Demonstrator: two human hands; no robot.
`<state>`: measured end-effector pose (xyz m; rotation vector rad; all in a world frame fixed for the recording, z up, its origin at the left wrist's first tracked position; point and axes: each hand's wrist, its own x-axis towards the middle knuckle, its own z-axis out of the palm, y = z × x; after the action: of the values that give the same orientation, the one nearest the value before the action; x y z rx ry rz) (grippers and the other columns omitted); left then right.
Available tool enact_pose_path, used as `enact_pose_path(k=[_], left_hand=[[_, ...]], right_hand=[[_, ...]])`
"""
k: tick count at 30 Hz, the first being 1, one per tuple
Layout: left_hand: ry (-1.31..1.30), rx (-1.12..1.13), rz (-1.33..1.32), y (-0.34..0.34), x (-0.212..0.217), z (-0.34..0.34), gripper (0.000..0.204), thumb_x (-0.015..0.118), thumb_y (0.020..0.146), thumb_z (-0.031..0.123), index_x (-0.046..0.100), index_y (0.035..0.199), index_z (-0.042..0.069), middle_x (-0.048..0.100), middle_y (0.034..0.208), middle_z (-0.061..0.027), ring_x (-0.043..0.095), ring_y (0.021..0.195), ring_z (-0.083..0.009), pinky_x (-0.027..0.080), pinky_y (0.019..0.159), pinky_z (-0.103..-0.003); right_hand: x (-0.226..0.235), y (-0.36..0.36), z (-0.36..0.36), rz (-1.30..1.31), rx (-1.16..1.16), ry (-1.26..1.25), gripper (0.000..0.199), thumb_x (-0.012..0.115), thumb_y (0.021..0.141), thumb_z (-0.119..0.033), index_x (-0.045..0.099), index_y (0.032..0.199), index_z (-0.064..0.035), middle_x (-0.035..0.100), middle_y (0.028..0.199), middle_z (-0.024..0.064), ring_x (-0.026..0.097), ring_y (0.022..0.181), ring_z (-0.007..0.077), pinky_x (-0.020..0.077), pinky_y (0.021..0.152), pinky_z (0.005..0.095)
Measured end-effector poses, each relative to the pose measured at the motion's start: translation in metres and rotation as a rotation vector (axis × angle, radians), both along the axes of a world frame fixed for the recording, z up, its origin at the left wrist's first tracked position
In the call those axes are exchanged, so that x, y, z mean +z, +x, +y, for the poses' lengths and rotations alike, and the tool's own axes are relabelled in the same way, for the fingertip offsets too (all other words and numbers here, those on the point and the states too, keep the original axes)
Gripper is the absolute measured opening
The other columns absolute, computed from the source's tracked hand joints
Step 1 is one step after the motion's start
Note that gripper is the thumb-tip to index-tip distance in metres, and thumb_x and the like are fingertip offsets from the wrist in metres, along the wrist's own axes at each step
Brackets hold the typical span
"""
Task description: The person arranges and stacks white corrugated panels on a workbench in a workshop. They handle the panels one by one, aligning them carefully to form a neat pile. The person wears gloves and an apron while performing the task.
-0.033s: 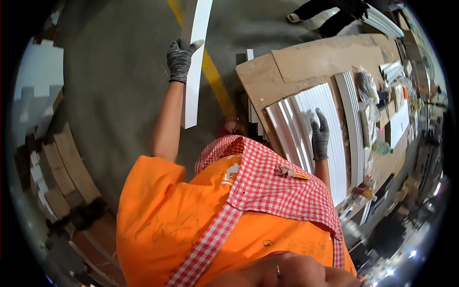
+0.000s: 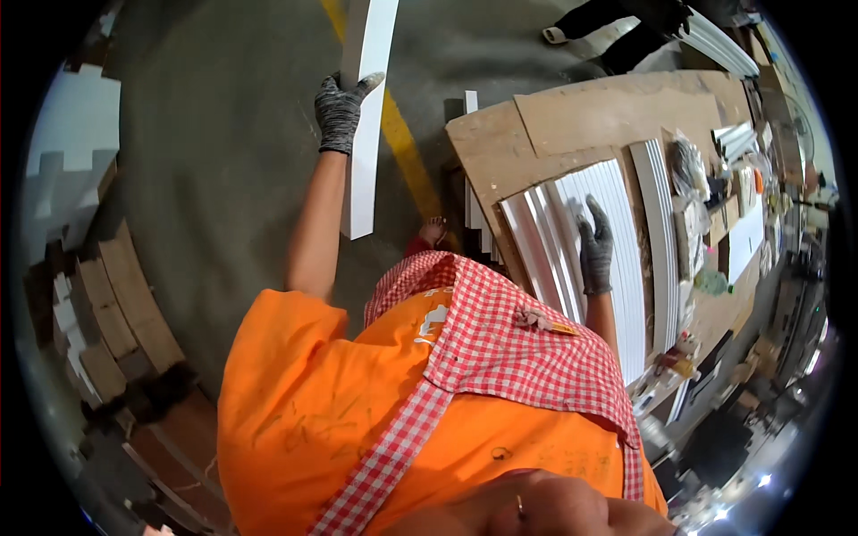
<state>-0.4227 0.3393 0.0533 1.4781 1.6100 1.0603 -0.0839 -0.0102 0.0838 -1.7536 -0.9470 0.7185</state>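
My left hand [image 2: 338, 114], in a grey knit glove, grips a long white rectangular bar or slim box [image 2: 368, 152] by its side. The bar is held out over the floor at my left, its far end cut off by the top of the view. My right hand [image 2: 597, 248], gloved alike, has its fingers apart and holds nothing. It is over a row of long white ribbed strips [image 2: 626, 268] lying side by side on the workbench; whether it touches them I cannot tell.
The brown board-topped workbench [image 2: 483, 134] also bears another bundle of white strips [image 2: 657, 232], plastic bags [image 2: 688, 165] and a white sheet [image 2: 744, 246]. Brown cartons [image 2: 134, 304] stand at the left. A yellow line [image 2: 402, 147] crosses the floor. A dark-clothed person [image 2: 626, 36] is at the far right.
My right hand has shifted very slightly over the strips, and the view has tilted a touch. My left hand keeps its hold on the white bar.
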Motion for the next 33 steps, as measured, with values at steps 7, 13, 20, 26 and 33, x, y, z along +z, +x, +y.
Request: enact_pose_path(k=[7,13,20,26,33], left_hand=[[0.034,0.032,-0.416,-0.012,0.003,-0.004,0.034,0.082,0.07,0.024,0.066,0.087,0.0,0.067,0.081,-0.0045,0.057,0.068,-0.0103,0.047,0.066,-0.026],[0.174,-0.038,-0.622,0.004,0.02,0.0,0.026,0.078,0.073,0.016,0.067,0.09,0.001,0.067,0.082,-0.0024,0.058,0.071,-0.0097,0.046,0.068,-0.026],[0.165,-0.127,-0.675,0.014,0.009,-0.016,0.039,0.084,0.066,0.021,0.062,0.091,0.001,0.065,0.083,-0.0035,0.058,0.073,-0.0108,0.049,0.07,-0.028],[0.043,-0.042,-0.451,-0.024,-0.064,-0.06,0.06,0.085,0.061,0.04,0.057,0.095,-0.001,0.065,0.087,-0.0089,0.061,0.078,-0.0152,0.051,0.074,-0.03],[-0.036,-0.004,-0.009,-0.067,-0.071,-0.097,0.072,0.083,0.057,0.049,0.057,0.1,-0.001,0.064,0.091,-0.015,0.062,0.083,-0.0241,0.05,0.077,-0.036]], right_hand=[[0.019,-0.05,0.098,-0.132,0.25,-0.07,0.036,0.054,0.088,-0.002,0.051,0.124,-0.001,0.054,0.126,0.0137,0.047,0.121,0.0245,0.0322,0.105,0.032],[0.014,-0.053,0.083,0.09,0.192,-0.048,0.031,0.051,0.091,-0.005,0.054,0.122,-0.002,0.055,0.125,0.0096,0.049,0.119,0.0199,0.0355,0.102,0.0306],[-0.008,-0.04,0.063,0.065,0.016,-0.021,0.029,0.046,0.088,-0.001,0.06,0.114,0.0011,0.063,0.11,0.0102,0.055,0.108,0.021,0.0389,0.101,0.0341],[-0.027,-0.037,0.06,0.005,0.011,-0.049,0.026,0.047,0.09,0.001,0.059,0.114,0.0009,0.061,0.112,0.0088,0.056,0.106,0.0187,0.0412,0.098,0.0322],[-0.026,-0.047,0.072,0.048,0.016,-0.018,0.027,0.049,0.091,0.0,0.057,0.117,-0.0002,0.061,0.116,0.0095,0.056,0.108,0.0186,0.043,0.098,0.0319]])
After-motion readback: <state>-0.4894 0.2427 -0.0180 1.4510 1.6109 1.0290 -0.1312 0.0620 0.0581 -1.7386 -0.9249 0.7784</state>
